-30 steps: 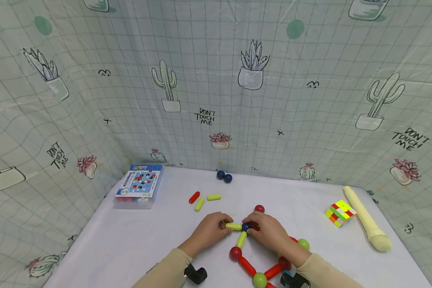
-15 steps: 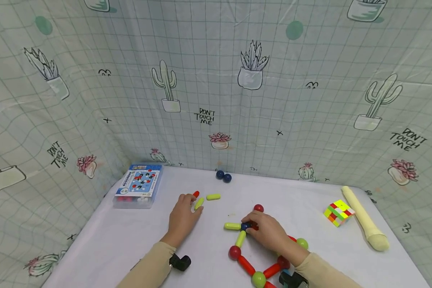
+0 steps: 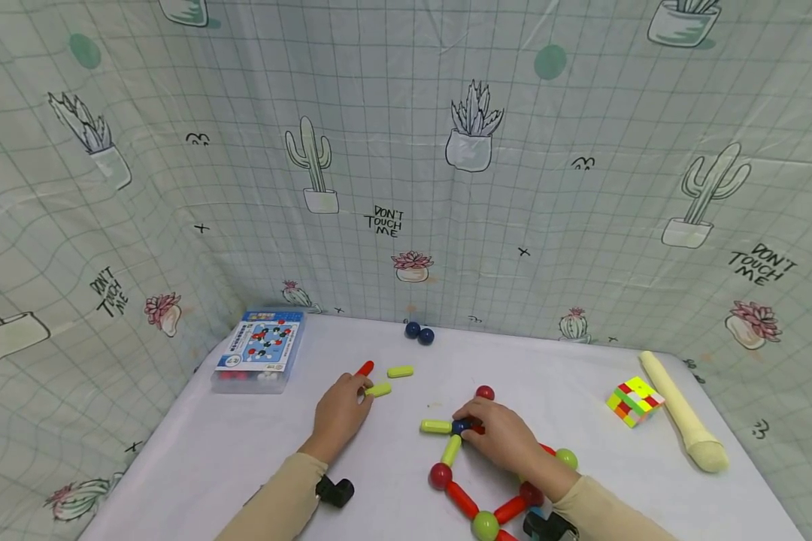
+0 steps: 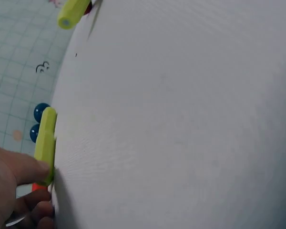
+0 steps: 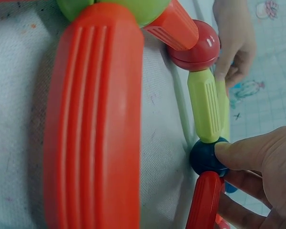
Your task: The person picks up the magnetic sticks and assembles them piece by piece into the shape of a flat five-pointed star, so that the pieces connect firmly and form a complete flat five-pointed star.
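Your left hand (image 3: 340, 409) sits left of centre on the table (image 3: 230, 451), fingers curled, thumb and fingertips pinching one end of a yellow-green rod (image 3: 379, 389). In the left wrist view the same yellow-green rod (image 4: 45, 143) juts out beyond your thumb, with a red rod (image 3: 365, 368) just behind the fingers. A second loose yellow-green rod (image 3: 400, 371) lies just beyond, toward the back edge, apart from your hand.

Your right hand (image 3: 501, 436) rests over the rod-and-ball frame (image 3: 477, 496) near the front edge. Fingers are bent, thumb pressed on the dark blue ball (image 5: 207, 156); the right wrist view shows the thumb tip against it and other fingers tucked under. Whether the ball is truly gripped or only pressed, hard to tell. From that blue ball (image 3: 459, 427) a yellow-green rod (image 3: 436, 427) points left toward your left hand, well apart from it; another runs down to a red ball (image 3: 441, 475).

A red ball (image 3: 485, 392) sits just behind your right hand. Two dark blue balls (image 3: 419, 333) lie together at the back edge. A parts box (image 3: 260, 349) lies at the back left corner; a colour cube (image 3: 634, 400) and a cream recorder (image 3: 683, 421) lie along the right edge.
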The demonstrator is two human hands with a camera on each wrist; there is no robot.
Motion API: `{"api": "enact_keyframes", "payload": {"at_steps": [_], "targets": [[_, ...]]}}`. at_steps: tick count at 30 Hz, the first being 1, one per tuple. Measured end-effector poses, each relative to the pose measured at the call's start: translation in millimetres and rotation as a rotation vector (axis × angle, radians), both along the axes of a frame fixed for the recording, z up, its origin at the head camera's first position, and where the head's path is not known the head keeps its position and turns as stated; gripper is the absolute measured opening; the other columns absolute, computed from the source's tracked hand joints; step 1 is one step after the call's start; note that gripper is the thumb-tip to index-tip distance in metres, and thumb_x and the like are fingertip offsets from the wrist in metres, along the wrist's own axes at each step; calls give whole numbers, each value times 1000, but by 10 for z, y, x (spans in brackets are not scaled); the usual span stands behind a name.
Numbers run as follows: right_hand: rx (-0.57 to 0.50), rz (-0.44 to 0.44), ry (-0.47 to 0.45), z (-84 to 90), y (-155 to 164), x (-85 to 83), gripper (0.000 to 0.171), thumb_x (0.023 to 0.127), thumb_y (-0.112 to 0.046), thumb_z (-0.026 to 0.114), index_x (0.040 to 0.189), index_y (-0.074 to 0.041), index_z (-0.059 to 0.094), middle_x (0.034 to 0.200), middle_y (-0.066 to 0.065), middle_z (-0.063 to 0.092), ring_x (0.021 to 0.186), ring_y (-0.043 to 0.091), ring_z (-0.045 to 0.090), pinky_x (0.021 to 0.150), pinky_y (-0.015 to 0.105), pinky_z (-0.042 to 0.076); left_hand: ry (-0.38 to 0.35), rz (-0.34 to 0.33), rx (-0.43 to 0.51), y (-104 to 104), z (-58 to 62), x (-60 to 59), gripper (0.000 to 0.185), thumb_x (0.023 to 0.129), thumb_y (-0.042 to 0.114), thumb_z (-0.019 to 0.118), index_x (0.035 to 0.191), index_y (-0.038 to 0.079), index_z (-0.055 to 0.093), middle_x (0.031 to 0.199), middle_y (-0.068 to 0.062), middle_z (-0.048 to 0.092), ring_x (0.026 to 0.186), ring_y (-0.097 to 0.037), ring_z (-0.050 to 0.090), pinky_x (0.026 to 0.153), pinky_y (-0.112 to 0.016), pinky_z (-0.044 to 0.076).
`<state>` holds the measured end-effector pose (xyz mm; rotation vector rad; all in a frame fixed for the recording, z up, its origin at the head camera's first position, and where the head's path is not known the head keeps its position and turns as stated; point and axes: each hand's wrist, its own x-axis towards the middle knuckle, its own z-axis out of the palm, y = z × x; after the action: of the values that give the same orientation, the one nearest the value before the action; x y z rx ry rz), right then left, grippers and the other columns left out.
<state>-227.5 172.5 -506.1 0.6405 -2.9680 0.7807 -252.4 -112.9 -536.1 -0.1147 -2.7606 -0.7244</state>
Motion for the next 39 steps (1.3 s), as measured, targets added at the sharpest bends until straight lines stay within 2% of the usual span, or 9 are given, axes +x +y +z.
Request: {"api": "enact_keyframes", "payload": {"at_steps": [3, 7, 14, 18, 22, 26, 31, 35, 39], "targets": [[8, -2, 1, -3, 3, 1, 24, 85, -9, 82, 107, -18, 76, 104, -5, 69, 92, 15, 62, 88, 45, 54, -34, -90, 0, -30, 10, 28, 16, 87, 13, 81, 101, 13, 74, 88, 1, 59, 76, -12, 54, 69, -30, 50], [1, 4, 4, 0, 12, 0, 24, 85, -8, 81, 107, -17, 76, 104, -5, 69, 92, 14, 63, 86, 43, 55, -135, -224, 12, -70, 39, 94, 16, 89, 15, 79, 104, 16, 74, 92, 5, 58, 79, -10, 52, 74, -30, 50], [-6, 17, 7, 3, 17, 9, 24, 85, -8, 81, 107, -15, 76, 105, -5, 69, 93, 14, 64, 85, 42, 55, -298, -467, 23, -98, 129, 268, 15, 93, 19, 75, 108, 20, 74, 93, 12, 56, 80, -4, 50, 74, -26, 47], [-6, 9, -3, 8, 13, 8, 24, 85, -8, 81, 107, -16, 76, 105, -5, 69, 93, 14, 63, 86, 42, 55, -350, -556, 54, -55, 156, 367, 15, 92, 20, 77, 107, 22, 75, 93, 14, 57, 80, -3, 51, 72, -23, 47], [-11, 6, -10, 15, 8, 8, 24, 85, -8, 81, 107, -16, 76, 104, -5, 69, 93, 14, 63, 86, 43, 55, -389, -597, 52, 16, 155, 427, 16, 90, 24, 79, 105, 26, 76, 95, 17, 58, 82, -2, 52, 73, -21, 47], [-13, 10, -5, 11, 5, 9, 25, 85, -8, 81, 108, -16, 76, 105, -5, 69, 93, 14, 63, 86, 43, 55, -385, -632, 51, 53, 152, 444, 16, 92, 26, 77, 108, 27, 75, 95, 18, 58, 82, -1, 52, 75, -20, 47], [-15, 14, 5, 3, 5, 6, 24, 85, -8, 81, 107, -16, 76, 105, -5, 69, 95, 15, 64, 86, 42, 55, -393, -656, 117, 87, 172, 439, 17, 95, 24, 74, 112, 24, 73, 90, 18, 59, 80, -1, 53, 74, -21, 47], [-12, 13, 7, -5, 5, 0, 24, 85, -8, 81, 107, -16, 76, 106, -4, 69, 95, 15, 65, 86, 43, 55, -394, -648, 144, 123, 173, 439, 18, 95, 23, 73, 113, 22, 73, 88, 17, 59, 78, -1, 52, 72, -21, 46], [-8, 8, 1, -3, 8, -1, 24, 85, -8, 81, 107, -16, 76, 106, -4, 69, 94, 14, 64, 86, 43, 55, -390, -601, 179, 164, 154, 440, 17, 96, 24, 72, 112, 18, 71, 86, 16, 59, 77, -1, 53, 70, -21, 47]]}}
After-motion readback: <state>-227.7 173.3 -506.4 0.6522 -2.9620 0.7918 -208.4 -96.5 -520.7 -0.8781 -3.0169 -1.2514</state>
